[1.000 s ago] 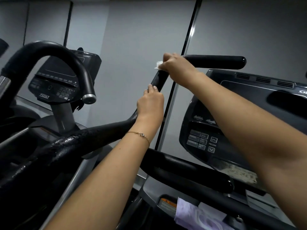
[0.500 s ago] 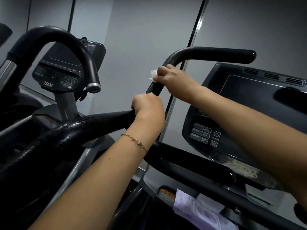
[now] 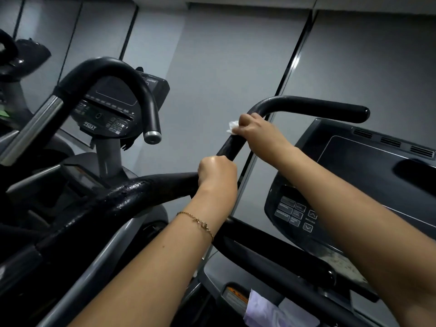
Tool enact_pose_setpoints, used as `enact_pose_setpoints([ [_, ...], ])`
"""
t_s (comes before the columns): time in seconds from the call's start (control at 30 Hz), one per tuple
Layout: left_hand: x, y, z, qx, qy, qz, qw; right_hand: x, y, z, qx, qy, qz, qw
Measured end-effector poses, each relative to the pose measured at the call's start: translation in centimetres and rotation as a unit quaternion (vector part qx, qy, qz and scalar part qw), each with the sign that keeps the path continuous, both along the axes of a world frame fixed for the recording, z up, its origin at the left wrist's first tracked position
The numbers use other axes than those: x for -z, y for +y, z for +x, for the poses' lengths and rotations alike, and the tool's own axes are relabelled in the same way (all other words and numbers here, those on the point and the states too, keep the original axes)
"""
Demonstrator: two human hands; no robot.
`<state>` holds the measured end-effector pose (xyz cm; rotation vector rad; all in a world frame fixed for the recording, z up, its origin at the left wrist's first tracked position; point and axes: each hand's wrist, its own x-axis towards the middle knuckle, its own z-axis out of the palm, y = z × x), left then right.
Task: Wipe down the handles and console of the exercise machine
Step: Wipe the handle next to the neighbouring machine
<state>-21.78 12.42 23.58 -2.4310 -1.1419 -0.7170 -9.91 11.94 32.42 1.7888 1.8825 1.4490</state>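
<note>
Now, right hand [image 3: 254, 129] clamps the wipe [image 3: 233, 127] round the handle [image 3: 318, 108] just below its bend; left hand [image 3: 217, 171] grips lower down. Past the bend the handle runs rightward from those fingers [image 3: 246, 118], right hand nearer.

Single view: head-mounted wide-angle, sitting behind and above both forearms, which come in from the bottom edge and fill much of the lower half. Faces forward at the grey wall [image 3: 224, 67], which takes up most of the upper half. Close range: left hand [image 3: 217, 173] gripping the handle [image 3: 306, 106] sits near frame centre, right hand [image 3: 257, 131] with its wipe [image 3: 233, 127] just above and right of it. Console [image 3: 377, 166] is cropped by the right edge; a neighbouring machine [image 3: 111, 107] fills the upper left. Wall seams run slanted, not vertical.
</note>
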Motion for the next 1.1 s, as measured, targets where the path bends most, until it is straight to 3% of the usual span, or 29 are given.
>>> enact_pose_setpoints([
  [0.23,-0.1,-0.4,-1.1,0.020,0.026,0.015,0.999,2.4,-1.0,-2.1,0.006,0.001,-0.094,0.996],
  [0.4,0.5,-0.4,-0.9,0.017,0.054,0.035,0.998,2.8,-0.3,-2.2,-0.009,0.102,-0.005,0.995],
  [0.6,0.5,0.3,-2.2,0.066,0.052,0.063,0.995,3.4,-0.3,-3.7,0.022,0.207,-0.033,0.977],
  [0.7,0.4,0.4,-2.1,0.063,0.057,0.061,0.995,3.2,0.4,-3.5,0.009,0.201,0.020,0.979],
  [0.93,0.5,0.6,-1.3,0.061,0.077,0.024,0.995,2.6,-0.1,-2.5,0.008,0.278,-0.024,0.960],
  [1.1,0.3,0.5,-1.0,0.058,0.090,0.019,0.994,3.1,-0.2,-2.9,0.016,0.254,-0.020,0.967],
])
